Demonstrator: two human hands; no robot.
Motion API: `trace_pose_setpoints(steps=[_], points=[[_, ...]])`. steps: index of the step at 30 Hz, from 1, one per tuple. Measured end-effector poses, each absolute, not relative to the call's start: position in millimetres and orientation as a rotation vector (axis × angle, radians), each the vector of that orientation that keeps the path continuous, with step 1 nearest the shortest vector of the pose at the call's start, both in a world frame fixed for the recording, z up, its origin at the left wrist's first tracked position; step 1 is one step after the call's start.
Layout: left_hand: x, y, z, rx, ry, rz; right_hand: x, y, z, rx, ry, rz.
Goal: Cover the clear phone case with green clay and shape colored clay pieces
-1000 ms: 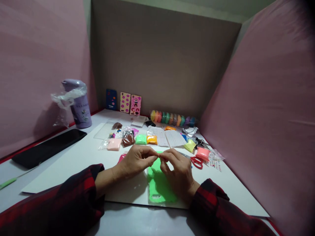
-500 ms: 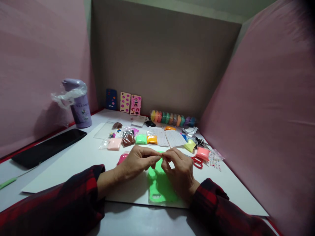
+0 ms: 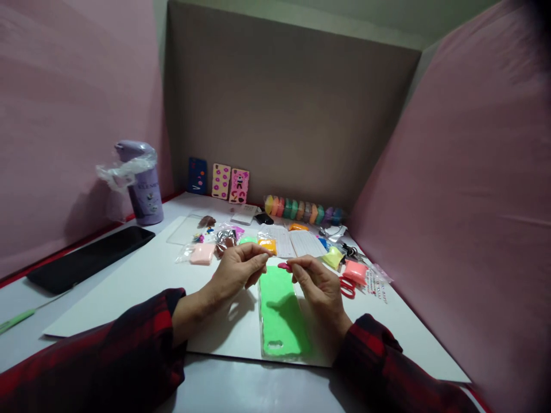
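Observation:
My right hand [image 3: 316, 282] pinches a small piece of pink clay [image 3: 283, 265] between thumb and forefinger, its end sticking out to the left. Just left of it, my left hand [image 3: 239, 268] is closed in a pinch; whatever its fingertips hold, if anything, is too small to make out. Below both hands lies a phone case covered in bright green clay [image 3: 279, 321], with a camera cutout at its near end. Shadows of the hands fall across the green surface. My left hand hides most of a pink item behind it.
Bags of peach clay [image 3: 202, 253], orange clay [image 3: 267, 246] and coral clay [image 3: 355, 272] lie beyond the hands. Red-handled scissors [image 3: 348, 287] rest at right, near an open notebook [image 3: 293, 241]. A purple bottle [image 3: 146, 192] and a black phone [image 3: 92, 258] stand and lie left.
My hands have come apart from their joined pinch, and the pink clay now shows in my right fingertips. More of the green case is uncovered.

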State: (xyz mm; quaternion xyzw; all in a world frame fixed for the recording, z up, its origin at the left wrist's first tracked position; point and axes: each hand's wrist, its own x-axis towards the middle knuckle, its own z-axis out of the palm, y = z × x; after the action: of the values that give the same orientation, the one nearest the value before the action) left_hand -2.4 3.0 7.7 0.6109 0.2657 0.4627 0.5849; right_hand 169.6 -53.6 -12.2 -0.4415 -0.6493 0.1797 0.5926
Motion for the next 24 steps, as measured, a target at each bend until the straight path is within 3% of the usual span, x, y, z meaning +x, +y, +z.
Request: trace_pose_setpoints(steps=[9, 24], points=[[-1.3, 0.7, 6.7, 1.487, 0.556, 0.846, 170.9, -54.1, -14.0, -1.014, -1.576, 0.449], [-2.0, -1.8, 10.4, 1.711, 0.611, 0.826, 168.8, -55.2, -15.9, -1.087, -1.627, 0.434]])
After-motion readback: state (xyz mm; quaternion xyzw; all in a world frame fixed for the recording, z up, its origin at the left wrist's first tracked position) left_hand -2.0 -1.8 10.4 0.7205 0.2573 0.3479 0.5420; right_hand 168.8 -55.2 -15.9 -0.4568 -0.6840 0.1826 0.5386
